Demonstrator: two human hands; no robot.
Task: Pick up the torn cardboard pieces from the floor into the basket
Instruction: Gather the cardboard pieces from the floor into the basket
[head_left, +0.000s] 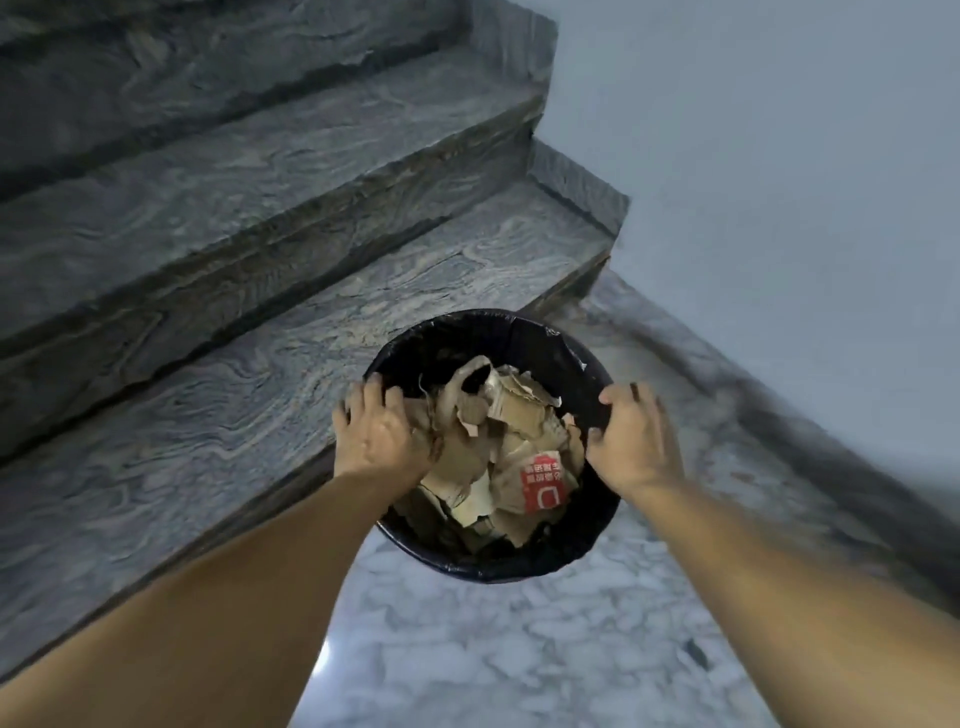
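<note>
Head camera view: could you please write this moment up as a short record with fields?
setting: marble floor at the foot of grey stone stairs, beside a pale wall
basket: black basket, lined with a dark bag
contents: torn cardboard pieces piled inside, one with a red printed label
left hand: left hand grips the left rim
right hand: right hand grips the right rim
loose cardboard on floor: none visible
</note>
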